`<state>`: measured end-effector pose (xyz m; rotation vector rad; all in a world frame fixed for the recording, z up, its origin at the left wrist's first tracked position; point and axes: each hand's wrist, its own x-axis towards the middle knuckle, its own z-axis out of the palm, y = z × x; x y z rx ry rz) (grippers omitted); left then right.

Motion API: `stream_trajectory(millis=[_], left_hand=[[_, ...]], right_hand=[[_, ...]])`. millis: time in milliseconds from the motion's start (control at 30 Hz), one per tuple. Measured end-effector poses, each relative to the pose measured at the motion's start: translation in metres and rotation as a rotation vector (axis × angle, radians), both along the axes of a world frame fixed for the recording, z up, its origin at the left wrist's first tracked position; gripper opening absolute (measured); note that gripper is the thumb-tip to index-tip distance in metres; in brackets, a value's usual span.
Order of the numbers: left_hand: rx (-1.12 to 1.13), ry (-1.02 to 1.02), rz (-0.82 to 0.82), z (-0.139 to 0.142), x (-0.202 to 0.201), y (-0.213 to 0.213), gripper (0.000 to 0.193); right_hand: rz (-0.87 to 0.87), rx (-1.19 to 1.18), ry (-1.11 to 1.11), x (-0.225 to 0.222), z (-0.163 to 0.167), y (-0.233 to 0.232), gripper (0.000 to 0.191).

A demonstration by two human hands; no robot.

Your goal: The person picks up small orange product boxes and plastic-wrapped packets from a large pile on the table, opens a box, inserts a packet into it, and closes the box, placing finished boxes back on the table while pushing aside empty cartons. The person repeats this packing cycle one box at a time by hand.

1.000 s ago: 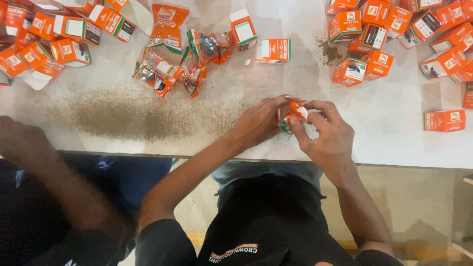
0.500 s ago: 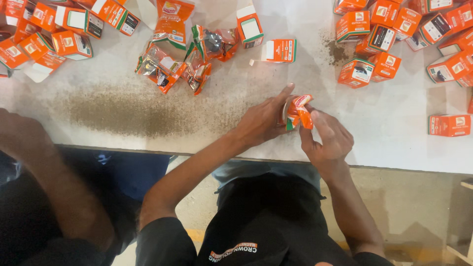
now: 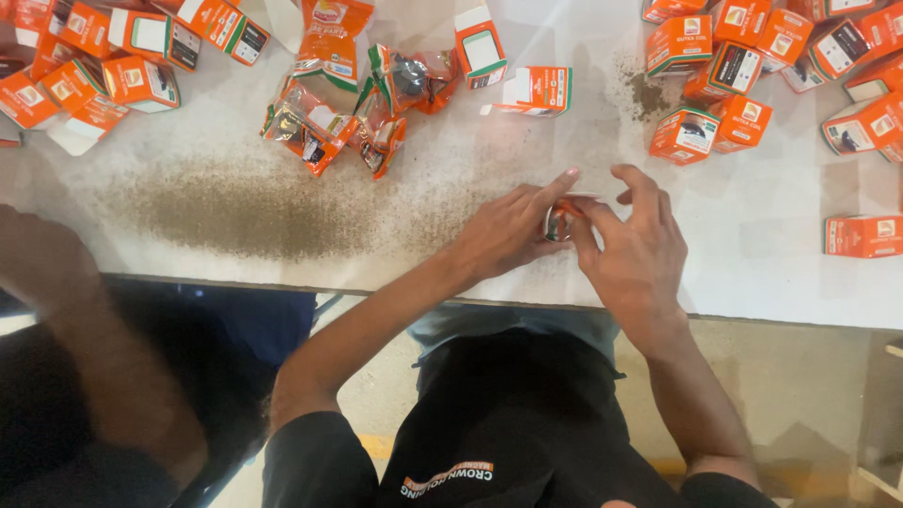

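My left hand (image 3: 508, 230) and my right hand (image 3: 630, 254) meet over the white table (image 3: 752, 273), both pinching one small orange packet (image 3: 562, 218) between their fingertips. Most of the packet is hidden by my fingers. Just beyond my hands lies a small orange and white box (image 3: 536, 91) on its side. A loose heap of crumpled orange packets (image 3: 343, 118) lies further to the left.
Several small orange boxes (image 3: 743, 66) are piled at the far right, with one lone box (image 3: 863, 235) near the right edge. More boxes (image 3: 85, 66) crowd the far left. Brown powder (image 3: 254, 212) is smeared across the table. Another person's arm (image 3: 85, 348) reaches in at lower left.
My hands have closed more tightly around the packet, which now shows less between the fingers. The view has shifted slightly; the table's other things have stayed put.
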<state>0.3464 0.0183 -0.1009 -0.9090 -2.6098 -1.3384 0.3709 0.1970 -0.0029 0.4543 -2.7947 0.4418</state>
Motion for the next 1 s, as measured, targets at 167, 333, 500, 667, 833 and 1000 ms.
stream_trajectory(millis=[167,333,500,667,833,1000], left_hand=[[-0.009,-0.01,-0.014,0.004,-0.002,-0.001,0.103],[0.014,-0.084,-0.036,0.014,-0.004,-0.007,0.104],[0.121,-0.077,0.013,0.015,0.005,-0.007,0.093],[0.509,-0.224,0.119,0.007,0.024,0.002,0.072],[0.327,-0.315,0.16,0.005,0.029,-0.002,0.057],[-0.162,0.276,0.065,0.017,0.025,-0.013,0.052]], right_hand=[[-0.013,0.087,-0.145,-0.017,-0.014,-0.002,0.011],[0.078,-0.065,-0.003,0.003,-0.009,0.0,0.035],[0.145,0.118,-0.04,0.015,-0.007,0.0,0.072],[0.118,-0.172,-0.332,0.016,-0.035,0.009,0.071],[0.081,-0.624,-0.215,0.029,-0.064,0.012,0.071],[0.161,-0.208,-0.061,0.025,-0.06,0.014,0.06]])
